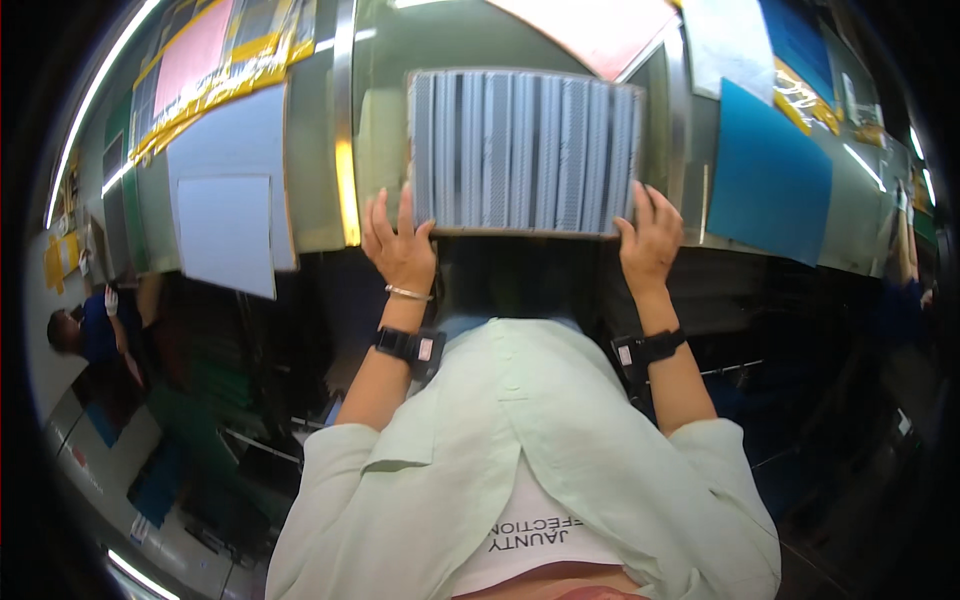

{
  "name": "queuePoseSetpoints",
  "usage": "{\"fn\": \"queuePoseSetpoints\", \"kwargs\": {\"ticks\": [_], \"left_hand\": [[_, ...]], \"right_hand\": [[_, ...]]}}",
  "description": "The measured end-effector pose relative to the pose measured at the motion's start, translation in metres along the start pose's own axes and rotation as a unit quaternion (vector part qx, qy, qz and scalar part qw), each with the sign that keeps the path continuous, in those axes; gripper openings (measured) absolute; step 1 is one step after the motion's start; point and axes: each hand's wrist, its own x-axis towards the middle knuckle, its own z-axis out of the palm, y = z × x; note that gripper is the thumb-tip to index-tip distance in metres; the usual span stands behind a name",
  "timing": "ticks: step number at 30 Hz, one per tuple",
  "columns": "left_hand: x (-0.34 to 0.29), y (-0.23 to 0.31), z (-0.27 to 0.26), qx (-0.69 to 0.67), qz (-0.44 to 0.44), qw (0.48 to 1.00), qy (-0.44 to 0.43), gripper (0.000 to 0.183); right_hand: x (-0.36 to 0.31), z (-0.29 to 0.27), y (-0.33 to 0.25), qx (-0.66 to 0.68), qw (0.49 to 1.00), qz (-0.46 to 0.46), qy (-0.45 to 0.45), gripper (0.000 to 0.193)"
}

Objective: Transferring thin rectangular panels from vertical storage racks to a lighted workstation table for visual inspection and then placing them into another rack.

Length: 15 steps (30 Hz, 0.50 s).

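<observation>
Grip engaged: bare left hand (402,255) and bare right hand (652,243) hold near corners; between them, flat, rectangular, blue-grey striped panel (525,150), material indeterminate, could skew under uneven pull.

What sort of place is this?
Likely a factory or workshop floor, perhaps for sheet or panel work: a striped panel lies on a long greenish worktop, more flat sheets, such as the blue sheet, lie along it, and another person in dark blue shows at far left.
</observation>
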Motion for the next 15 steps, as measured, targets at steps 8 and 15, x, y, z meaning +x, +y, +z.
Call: {"fn": "queuePoseSetpoints", "kwargs": {"ticks": [8,15], "left_hand": [[0.005,-0.01,0.001,-0.018,0.104,0.99,-0.097,0.045],[0.025,-0.003,-0.016,-0.033,0.16,0.983,-0.089,0.044]], "right_hand": [[0.13,0.052,0.023,-0.122,0.986,-0.103,0.057,0.045],[0.135,0.048,0.03,-0.171,0.967,-0.189,0.017,0.048]]}}
